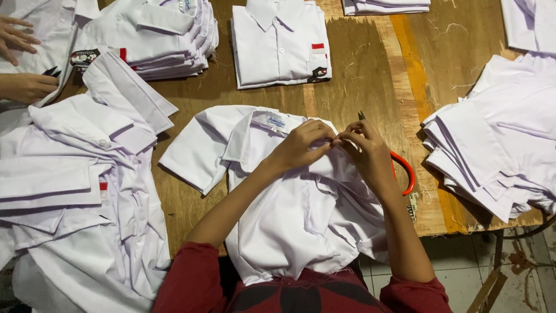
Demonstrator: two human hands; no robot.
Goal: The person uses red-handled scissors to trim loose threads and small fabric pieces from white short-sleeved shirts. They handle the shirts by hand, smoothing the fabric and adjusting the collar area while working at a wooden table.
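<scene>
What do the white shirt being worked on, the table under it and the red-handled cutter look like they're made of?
The white shirt looks like thin woven cloth, matte; it creases and folds softly under the left hand and right hand. The table seems to be bare plywood or board: brown, visible grain, scuffed, unpolished. The red-handled cutter shows a glossy red loop, probably plastic-coated; its dark tip is likely metal, mostly hidden.

1. We are looking at a garment workshop, at its finishing stage: identical white shirts are covering a rough plywood bench [370, 75].
2. Folded shirts are sitting in a neat stack [168, 35] at the far side, while loose heaps [75, 191] [498, 145] are piling up at both ends.
3. Cut thread scraps [446, 29] are lying scattered on the wood.
4. Red-handled scissors [405, 168] are resting beside our hands.
5. Another worker's hands [20, 64] are handling shirts at the far left.
</scene>
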